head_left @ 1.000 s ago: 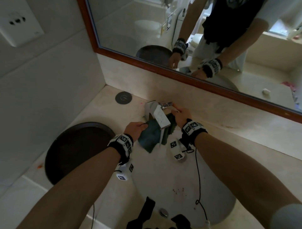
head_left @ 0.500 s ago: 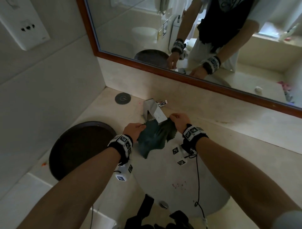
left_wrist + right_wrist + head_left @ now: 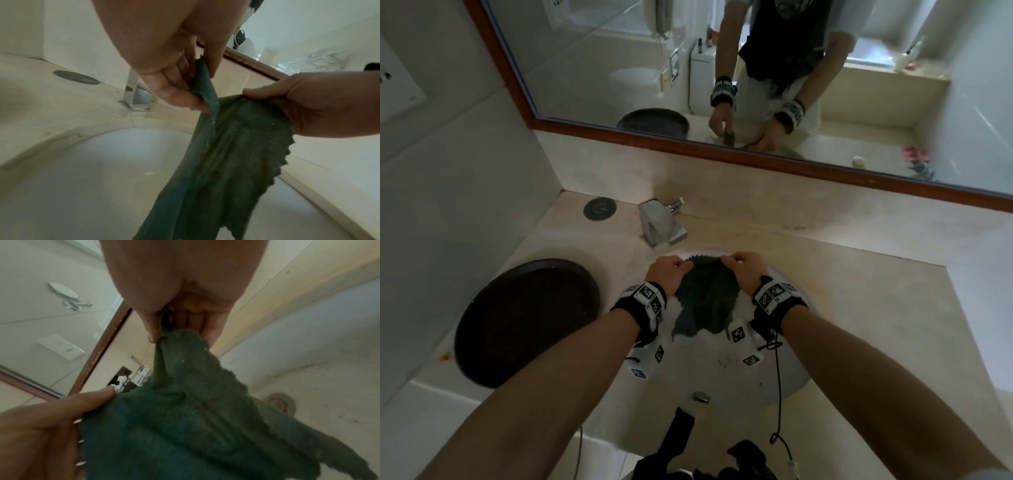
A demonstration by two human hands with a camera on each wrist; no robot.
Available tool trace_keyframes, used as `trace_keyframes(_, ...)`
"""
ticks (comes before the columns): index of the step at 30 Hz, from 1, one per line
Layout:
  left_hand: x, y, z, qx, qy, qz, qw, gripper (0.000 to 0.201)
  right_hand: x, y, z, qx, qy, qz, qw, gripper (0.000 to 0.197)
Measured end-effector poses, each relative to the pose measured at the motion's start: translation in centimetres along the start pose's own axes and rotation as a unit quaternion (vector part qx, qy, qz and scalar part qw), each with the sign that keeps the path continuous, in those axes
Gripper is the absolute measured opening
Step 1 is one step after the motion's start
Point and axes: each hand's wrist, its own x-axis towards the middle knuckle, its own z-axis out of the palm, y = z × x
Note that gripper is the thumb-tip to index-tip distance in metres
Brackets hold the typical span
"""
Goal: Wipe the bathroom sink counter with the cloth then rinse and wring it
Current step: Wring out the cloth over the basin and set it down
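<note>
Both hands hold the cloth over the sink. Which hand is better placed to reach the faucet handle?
Probably the right hand: the faucet handle sticks out toward its side, while the left hand can keep pinching the cloth.

Basin (image 3: 784,373) open below the hanging cloth (image 3: 705,301); only the drain plug (image 3: 702,396) near its front. Tap (image 3: 659,226) stands behind the basin rim, blocking the straight reach to the back wall. Dark round tray (image 3: 524,318) takes up the surface left of the basin. Surface (image 3: 876,308) to the right lies bare. Mirror frame (image 3: 756,159) caps the back ledge.
</note>
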Motion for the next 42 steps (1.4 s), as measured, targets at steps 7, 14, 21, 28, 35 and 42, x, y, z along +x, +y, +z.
trace_keyframes(7,-1.8,3.4,3.6,-0.118,-0.049,-0.006,0.992,0.015,-3.0,1.6,-1.0,0.170,-0.026,0.004,0.985,0.014)
trace_keyframes(14,-3.0,5.3,4.6,-0.186,-0.086,0.000,0.979,0.026,-5.1,2.2,-2.7,0.220,-0.044,-0.014,0.974,0.040)
trace_keyframes(21,-4.0,6.9,4.9,-0.180,-0.119,0.035,0.976,0.026,-5.1,2.3,-3.2,0.221,-0.020,0.015,0.975,0.029)
trace_keyframes(28,-3.5,5.7,3.9,-0.155,-0.093,0.059,0.982,0.019,-4.3,2.3,-2.4,0.156,-0.028,0.032,0.987,0.017)
trace_keyframes(35,-2.0,4.1,3.1,-0.182,-0.050,0.039,0.981,0.024,-3.5,1.2,-1.5,0.167,0.007,0.042,0.985,0.011)
trace_keyframes(42,0.4,2.7,3.1,-0.138,-0.150,-0.028,0.979,0.066,-2.0,-0.3,-1.0,0.205,-0.002,0.077,0.976,0.020)
